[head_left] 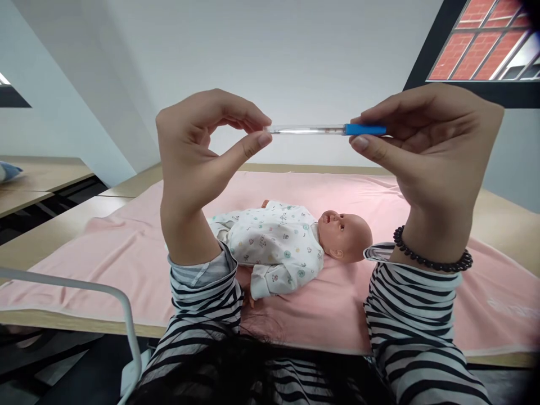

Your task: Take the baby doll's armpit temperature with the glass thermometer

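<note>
Both arms reach forward and up from striped sleeves (205, 301), wrists raised and bent inward so that the hands face each other at about the same height. The left hand (206, 146) pinches with its thumb below and its forefinger above, the other fingers curled behind. The right hand (439, 135) mirrors it, its thumb and fingers closed on the other end, with a dark bead bracelet (434, 260) around the wrist.

Between them is a slim, clear thermometer-like tube (307, 130), straight and level, with a silvery gleam along its length and a small brownish mark near the blue end piece (365, 129). Any markings are too small to read. The clear end meets the left fingertips, which hide its tip; the blue end sits in the right hand's grip.

The tube is held up in the air above the tabletop (29, 242), showing against the pale wall (287, 62) beyond the far edge. Below, a baby doll (276, 236) in a patterned white top lies on a pink cloth (126, 253), its head toward the tabletop's right edge.
</note>
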`<state>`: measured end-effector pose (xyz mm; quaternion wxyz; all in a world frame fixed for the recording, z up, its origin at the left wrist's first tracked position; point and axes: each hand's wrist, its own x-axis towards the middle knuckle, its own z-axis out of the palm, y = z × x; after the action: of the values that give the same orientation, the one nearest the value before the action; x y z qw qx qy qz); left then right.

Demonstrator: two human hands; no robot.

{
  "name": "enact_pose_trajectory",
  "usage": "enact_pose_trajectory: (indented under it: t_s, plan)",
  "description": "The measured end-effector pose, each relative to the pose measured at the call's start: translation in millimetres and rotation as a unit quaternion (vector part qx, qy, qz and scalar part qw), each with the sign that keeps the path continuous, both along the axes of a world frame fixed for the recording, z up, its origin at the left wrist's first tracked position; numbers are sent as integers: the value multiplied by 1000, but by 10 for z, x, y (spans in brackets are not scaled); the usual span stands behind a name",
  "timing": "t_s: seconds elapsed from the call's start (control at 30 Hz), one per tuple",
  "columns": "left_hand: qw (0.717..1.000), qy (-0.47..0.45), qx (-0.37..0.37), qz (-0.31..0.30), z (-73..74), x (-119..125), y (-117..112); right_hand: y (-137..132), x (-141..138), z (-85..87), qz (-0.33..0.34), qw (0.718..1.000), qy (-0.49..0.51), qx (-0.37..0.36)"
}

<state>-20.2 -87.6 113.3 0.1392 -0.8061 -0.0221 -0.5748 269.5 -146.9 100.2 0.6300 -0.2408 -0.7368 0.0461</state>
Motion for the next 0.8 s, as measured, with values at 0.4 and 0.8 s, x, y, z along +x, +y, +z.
enact_pose_trajectory:
  t_s: [0.4,0.8]
  plan:
    - [1000,-6,-14,-17,-15,-64,-39,-79,19,26,-52,998,-23,-5]
    - [998,-24,-48,-17,-38,-52,-142,-15,4,-16,-5,1000,-15,-20]
